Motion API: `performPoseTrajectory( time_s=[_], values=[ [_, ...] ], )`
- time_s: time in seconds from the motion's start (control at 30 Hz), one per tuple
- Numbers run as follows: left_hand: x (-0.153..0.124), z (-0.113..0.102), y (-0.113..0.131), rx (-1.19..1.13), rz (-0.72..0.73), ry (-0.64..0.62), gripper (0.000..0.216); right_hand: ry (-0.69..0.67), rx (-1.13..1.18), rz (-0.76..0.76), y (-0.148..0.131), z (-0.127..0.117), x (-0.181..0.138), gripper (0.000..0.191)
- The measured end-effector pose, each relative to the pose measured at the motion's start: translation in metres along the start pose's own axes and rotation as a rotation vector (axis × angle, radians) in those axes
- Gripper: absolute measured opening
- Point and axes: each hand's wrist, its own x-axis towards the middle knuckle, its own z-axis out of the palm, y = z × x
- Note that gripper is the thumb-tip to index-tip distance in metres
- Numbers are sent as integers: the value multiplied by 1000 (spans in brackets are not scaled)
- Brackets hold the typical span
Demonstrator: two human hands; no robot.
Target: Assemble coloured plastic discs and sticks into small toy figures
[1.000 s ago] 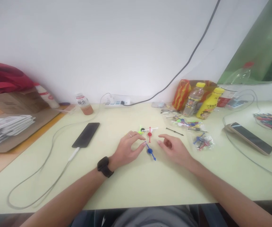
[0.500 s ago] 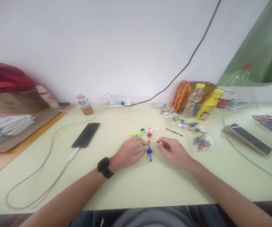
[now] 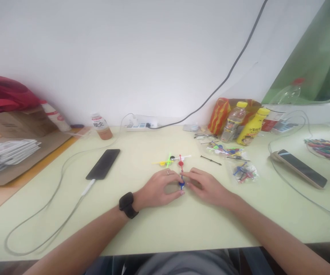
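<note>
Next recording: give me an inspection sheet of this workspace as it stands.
Surface: pale green table, set against a white wall.
Work things: blue piece between both hands; red piece and yellow piece just beyond.
Clutter: bag of coloured pieces, yellow bottle, black phone, second phone.
Grips: left hand and right hand, fingertips closed on the blue piece.
Cables: white cable plugged into the black phone; black cable down the wall towards the power strip.
Surroundings: cardboard box, green curtain.

Left hand (image 3: 157, 189) and right hand (image 3: 208, 187) at blue piece (image 3: 181, 184)
</note>
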Motion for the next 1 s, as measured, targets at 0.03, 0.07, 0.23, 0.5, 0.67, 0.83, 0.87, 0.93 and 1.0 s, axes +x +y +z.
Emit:
performPoseTrajectory(
  time_s=[0.03, 0.07, 0.23, 0.5, 0.67, 0.83, 0.87, 0.93, 1.0],
  values=[
    [0, 1, -1, 7, 3, -3, 25, 1, -10, -7, 0, 0, 0, 41],
    [0, 1, -1, 13, 7, -5, 27, 8, -18, -13, 1, 0, 0, 41],
    [-1, 2, -2, 35, 8, -2, 26, 57, -64, -29, 9, -1, 3, 38],
    [0, 1, -1, 30, 17, -2, 26, 82, -117, -10, 22, -3, 9, 39],
    [0, 1, -3, 25, 19, 1, 30, 175, -84, 20, 21, -8, 8, 38],
    [-1, -2, 0, 36, -17, 22, 38, 171, 105, 148, 12, -9, 7, 40],
    [-1, -2, 0, 36, -23, 34, 38, 156, 148, 175, 10, -9, 7, 42],
    [-1, -4, 1, 39, -39, 74, 36, 130, 231, 243, 8, -10, 7, 43],
    [0, -6, -1, 40, -63, 130, 34, 149, 301, 355, 8, -13, 7, 58]
  ],
)
